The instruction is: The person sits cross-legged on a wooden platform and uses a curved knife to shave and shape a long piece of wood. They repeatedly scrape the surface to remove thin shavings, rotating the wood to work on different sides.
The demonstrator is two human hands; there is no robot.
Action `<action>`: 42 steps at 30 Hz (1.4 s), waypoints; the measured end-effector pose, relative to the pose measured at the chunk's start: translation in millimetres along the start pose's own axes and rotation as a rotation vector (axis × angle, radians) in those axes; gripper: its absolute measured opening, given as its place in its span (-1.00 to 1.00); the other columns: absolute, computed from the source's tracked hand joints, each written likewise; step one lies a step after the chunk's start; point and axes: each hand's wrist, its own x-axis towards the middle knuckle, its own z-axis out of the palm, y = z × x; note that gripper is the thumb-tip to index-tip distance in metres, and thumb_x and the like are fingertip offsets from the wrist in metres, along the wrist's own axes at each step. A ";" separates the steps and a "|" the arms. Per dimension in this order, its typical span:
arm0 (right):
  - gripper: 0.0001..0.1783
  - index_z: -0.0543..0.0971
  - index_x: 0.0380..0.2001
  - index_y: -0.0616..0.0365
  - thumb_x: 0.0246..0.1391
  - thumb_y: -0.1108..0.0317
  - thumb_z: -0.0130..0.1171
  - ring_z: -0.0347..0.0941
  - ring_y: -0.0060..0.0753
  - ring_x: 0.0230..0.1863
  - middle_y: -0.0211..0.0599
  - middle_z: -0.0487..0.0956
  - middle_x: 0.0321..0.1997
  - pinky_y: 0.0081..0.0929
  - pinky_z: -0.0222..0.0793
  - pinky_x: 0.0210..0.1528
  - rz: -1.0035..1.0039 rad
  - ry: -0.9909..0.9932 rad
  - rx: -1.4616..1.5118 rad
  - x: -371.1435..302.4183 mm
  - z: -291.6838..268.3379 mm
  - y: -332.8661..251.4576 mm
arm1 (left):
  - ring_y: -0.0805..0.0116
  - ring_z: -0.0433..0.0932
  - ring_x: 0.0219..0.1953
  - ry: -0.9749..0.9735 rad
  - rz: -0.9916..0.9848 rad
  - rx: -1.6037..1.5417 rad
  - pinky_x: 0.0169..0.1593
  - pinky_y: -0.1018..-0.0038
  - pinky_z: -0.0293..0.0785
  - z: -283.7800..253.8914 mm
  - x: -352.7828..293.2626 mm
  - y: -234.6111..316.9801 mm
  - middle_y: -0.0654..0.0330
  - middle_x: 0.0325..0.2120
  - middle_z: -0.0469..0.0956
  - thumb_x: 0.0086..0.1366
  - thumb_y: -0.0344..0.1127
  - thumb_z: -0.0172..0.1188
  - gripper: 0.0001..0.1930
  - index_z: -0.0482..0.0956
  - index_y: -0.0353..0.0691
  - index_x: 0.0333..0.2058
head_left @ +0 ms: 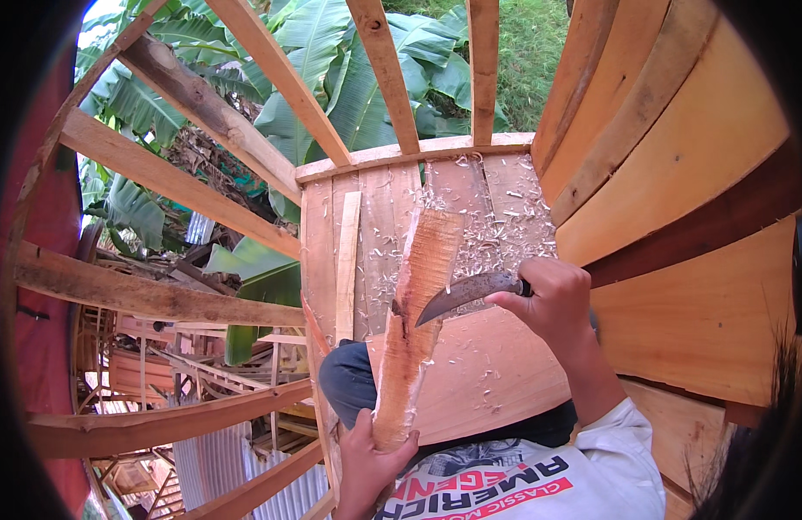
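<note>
My left hand (375,458) grips the near end of a long piece of wood (429,260), rough and orange-brown with pale edges and a dark streak near its middle. The piece slants up and away from me, over a flat board (496,373) lying across my lap. In my right hand (553,299) is a knife (470,292) with a curved, dark-stained blade and a black handle. Its blade points left, with the tip over the dark streak; whether it touches the wood I cannot tell.
Pale shavings (505,208) litter the plank floor (379,234). A narrow wooden strip (347,260) lies on it, left of the piece. Spaced wooden slats (167,290) stand at the left and far side, with banana leaves (314,78) beyond. A plank wall (678,173) rises at the right.
</note>
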 end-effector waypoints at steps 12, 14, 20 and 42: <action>-0.31 0.41 -0.79 0.17 -0.04 -0.29 0.12 0.33 -0.27 -0.75 -0.27 0.30 -0.83 -0.37 0.19 -0.67 0.269 -0.195 0.122 1.0 21.7 -0.8 | 0.10 0.60 -0.50 0.053 -0.071 0.011 -0.42 0.36 0.45 3.6 -9.6 -30.0 -0.03 -0.59 0.54 -0.10 -0.20 0.41 -0.58 0.40 -0.31 -0.39; -0.34 0.39 -0.77 0.20 0.03 -0.20 0.11 0.26 -0.42 -0.76 -0.29 0.25 -0.84 -0.42 0.15 -0.66 0.362 -0.301 0.371 -12.8 26.6 -0.6 | 0.08 0.59 -0.52 0.067 -0.024 0.075 -0.44 0.35 0.45 0.7 -6.1 -33.3 -0.01 -0.60 0.54 -0.10 -0.18 0.42 -0.57 0.40 -0.31 -0.40; -0.40 0.32 -0.73 0.16 0.20 -0.10 -0.03 0.14 -0.70 -0.75 -0.51 0.24 -0.78 -0.63 0.05 -0.70 0.667 -0.552 1.088 -84.1 39.1 -15.5 | 0.10 0.55 -0.58 0.114 0.081 0.180 -0.48 0.36 0.43 4.3 16.9 -12.7 0.04 -0.63 0.52 -0.13 -0.11 0.46 -0.53 0.40 -0.29 -0.43; -0.77 0.40 -0.42 0.22 0.11 0.27 0.14 0.20 -0.60 -0.84 -0.38 0.34 -0.79 -0.64 0.07 -0.82 1.040 -0.104 1.684 -89.2 7.6 -31.6 | 0.07 0.55 -0.48 -0.281 0.232 0.117 -0.41 0.34 0.44 39.5 19.6 32.6 0.01 -0.58 0.49 0.02 -0.15 0.38 -0.61 0.42 -0.26 -0.33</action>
